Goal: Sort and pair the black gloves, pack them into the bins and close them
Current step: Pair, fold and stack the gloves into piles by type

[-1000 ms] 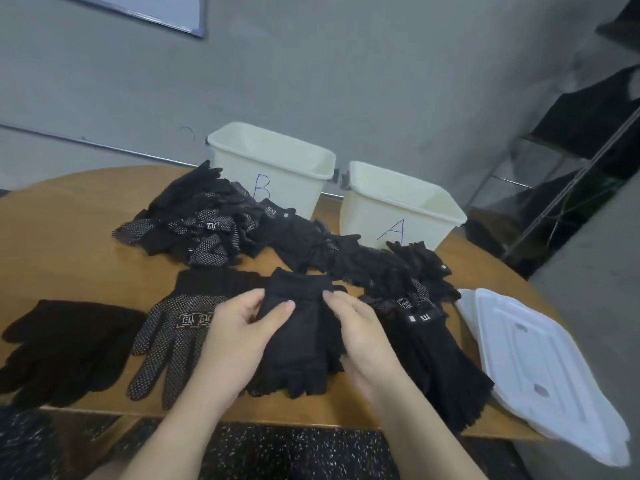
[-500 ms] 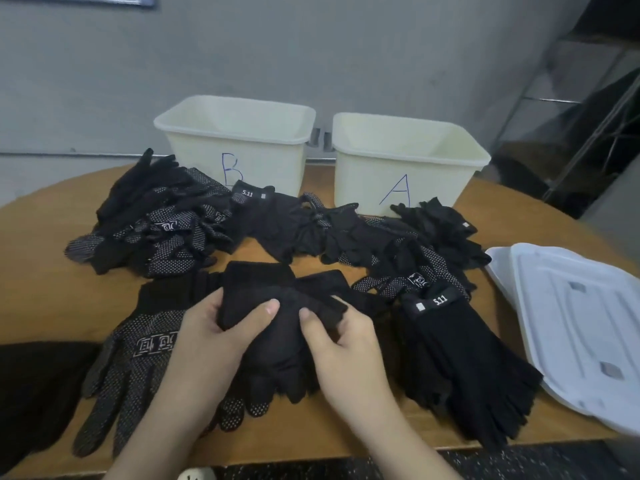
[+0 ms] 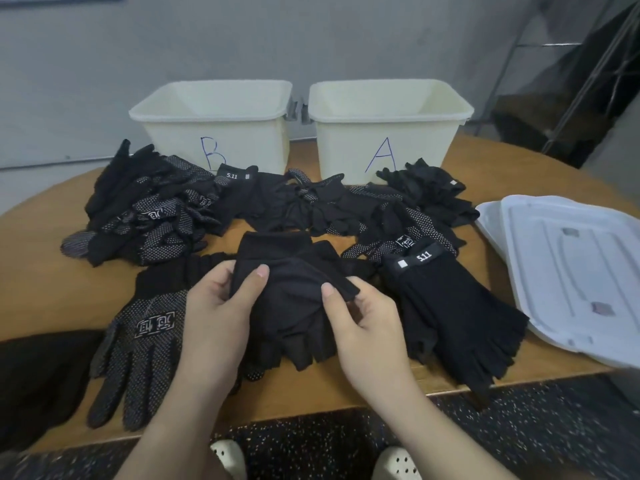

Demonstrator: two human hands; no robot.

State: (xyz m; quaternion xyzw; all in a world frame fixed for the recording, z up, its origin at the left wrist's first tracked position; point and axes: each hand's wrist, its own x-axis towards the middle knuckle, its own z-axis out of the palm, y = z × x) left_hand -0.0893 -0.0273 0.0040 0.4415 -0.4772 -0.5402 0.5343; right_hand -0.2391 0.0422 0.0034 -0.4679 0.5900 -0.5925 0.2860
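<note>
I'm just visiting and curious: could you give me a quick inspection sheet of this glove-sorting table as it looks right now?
Surface: round wooden table, gloves spread across it.
Job's things: bin B and bin A open at the back; white lids stacked at right; fingerless glove in the middle.
Clutter: dotted glove, 5.11 gloves, mixed glove pile.
Grip: left hand and right hand both pinch the fingerless glove.
Cables: nothing seen.
Surroundings: grey wall, metal rack, speckled floor.

a plain grey wall (image 3: 346,36) stands behind the round wooden surface (image 3: 41,271). dark speckled floor (image 3: 519,427) lies below, and a metal rack (image 3: 588,81) stands at right.
</note>
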